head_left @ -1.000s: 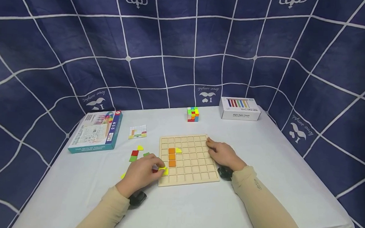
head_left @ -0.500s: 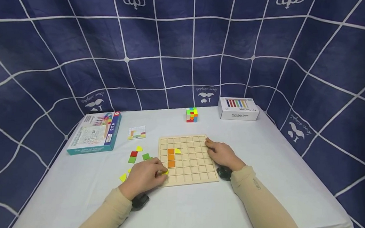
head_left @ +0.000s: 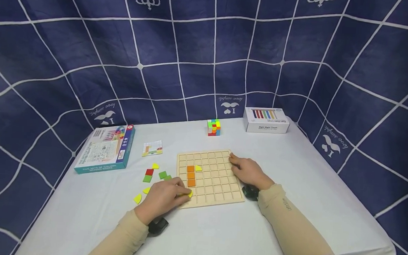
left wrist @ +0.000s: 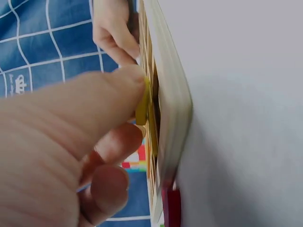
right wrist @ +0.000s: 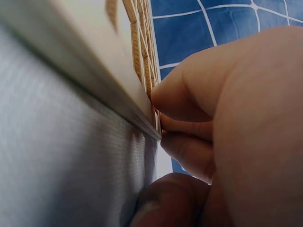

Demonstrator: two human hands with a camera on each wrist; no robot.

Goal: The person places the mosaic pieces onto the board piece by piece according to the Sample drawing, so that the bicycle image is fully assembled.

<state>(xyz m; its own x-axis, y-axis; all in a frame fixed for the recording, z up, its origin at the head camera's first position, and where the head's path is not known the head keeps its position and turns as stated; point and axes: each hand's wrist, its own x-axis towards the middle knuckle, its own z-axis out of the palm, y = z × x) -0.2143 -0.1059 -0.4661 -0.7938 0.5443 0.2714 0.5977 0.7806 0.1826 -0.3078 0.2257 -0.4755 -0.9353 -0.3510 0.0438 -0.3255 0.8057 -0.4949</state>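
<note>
- A person's left hand (head_left: 164, 197) pinches a yellow piece (head_left: 190, 194) between thumb and finger, over the near left part of a wooden grid board (head_left: 218, 183)
- The right hand (head_left: 250, 172) grips the board's right edge towards its far corner, thumb and fingertips against the rim
- On the board's left side, three orange squares (head_left: 191, 175) stand in a column, with a yellow quarter-round (head_left: 198, 168) just right of the farthest
- Left of the board lie loose pieces: a red square (head_left: 149, 172) touching a green square (head_left: 147, 178), and yellow quarter-rounds (head_left: 137, 198) nearby
- Farther back on the white tablecloth (head_left: 211, 229), left to right: a teal-sided box (head_left: 106, 149), a pattern card (head_left: 152, 148), a multicoloured cube (head_left: 213, 128) and a white box (head_left: 266, 120)
</note>
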